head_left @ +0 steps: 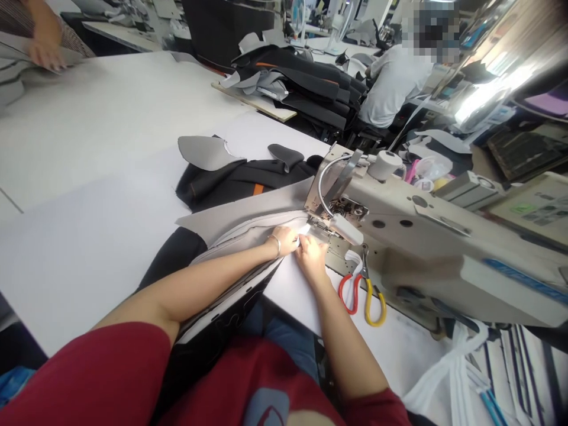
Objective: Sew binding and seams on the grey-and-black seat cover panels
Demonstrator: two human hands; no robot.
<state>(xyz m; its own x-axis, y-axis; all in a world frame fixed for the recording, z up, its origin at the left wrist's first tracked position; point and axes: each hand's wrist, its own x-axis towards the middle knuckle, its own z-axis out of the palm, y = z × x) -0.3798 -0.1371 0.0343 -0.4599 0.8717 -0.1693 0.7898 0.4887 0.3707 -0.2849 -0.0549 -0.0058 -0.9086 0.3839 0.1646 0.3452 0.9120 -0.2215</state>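
Observation:
My left hand [286,241], with a bracelet at the wrist, is closed on the edge of a grey fabric piece [248,207] just in front of the sewing machine's needle area. My right hand [311,258] meets it there, fingers pinched together at the same edge. A small white bit shows between the hands, too small to name. The sewing machine [421,236] has a lamp [347,229] lighting this spot. Layers of the fabric run back under my left forearm and hang over the table edge. Scissors [364,293] with red and yellow handles lie right of my right hand.
Black and grey fabric pieces [239,177] lie behind the machine on the white table [89,177]. White strips [459,361] hang at the lower right. A co-worker's hand [47,53] rests on fabric at the far left. Another person [394,83] sits beyond a dark fabric pile [302,77].

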